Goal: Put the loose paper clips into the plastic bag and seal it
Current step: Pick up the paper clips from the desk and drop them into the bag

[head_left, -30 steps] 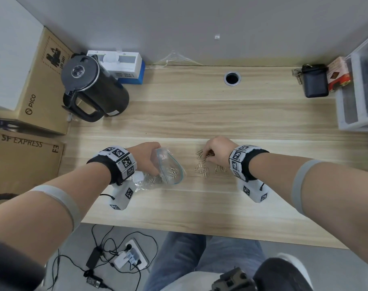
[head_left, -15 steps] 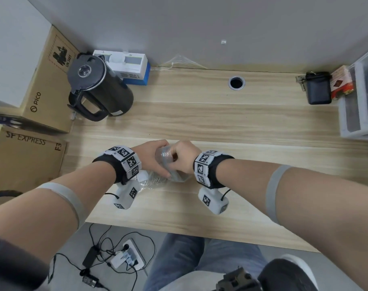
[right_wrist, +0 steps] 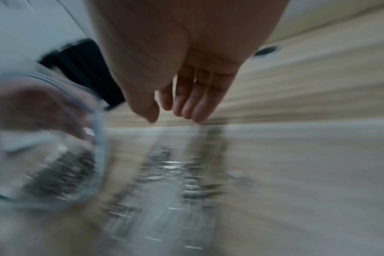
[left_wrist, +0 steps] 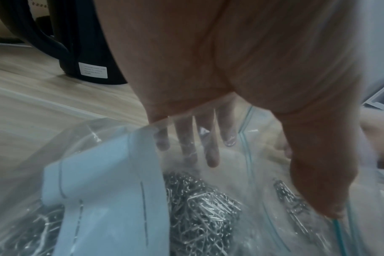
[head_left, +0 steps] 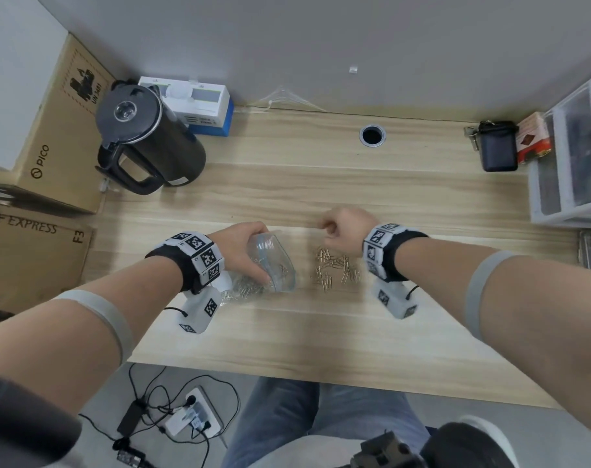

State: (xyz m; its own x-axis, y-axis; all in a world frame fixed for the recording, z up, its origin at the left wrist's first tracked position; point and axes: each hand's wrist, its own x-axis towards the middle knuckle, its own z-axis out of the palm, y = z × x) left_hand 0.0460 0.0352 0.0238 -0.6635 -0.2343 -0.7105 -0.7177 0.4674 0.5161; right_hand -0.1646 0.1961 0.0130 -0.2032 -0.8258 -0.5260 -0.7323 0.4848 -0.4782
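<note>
The plastic bag (head_left: 270, 265) lies on the tabletop (head_left: 321, 184) at centre, mouth propped open toward 3 o'clock, with a mass of paper clips (left_wrist: 200, 204) already inside. The left hand (head_left: 243, 251) grips the bag's mouth, fingers curled over the rim and thumb at the lower edge. The loose paper clips (head_left: 334, 268) lie just beside the mouth at 3 o'clock. The right hand (head_left: 344, 228) hovers above that pile, fingers loosely extended, holding nothing. Probable fault: if the left grip slackens, the mouth may collapse and clips would scatter. The right wrist view is motion-blurred; individual clips there cannot be resolved.
</note>
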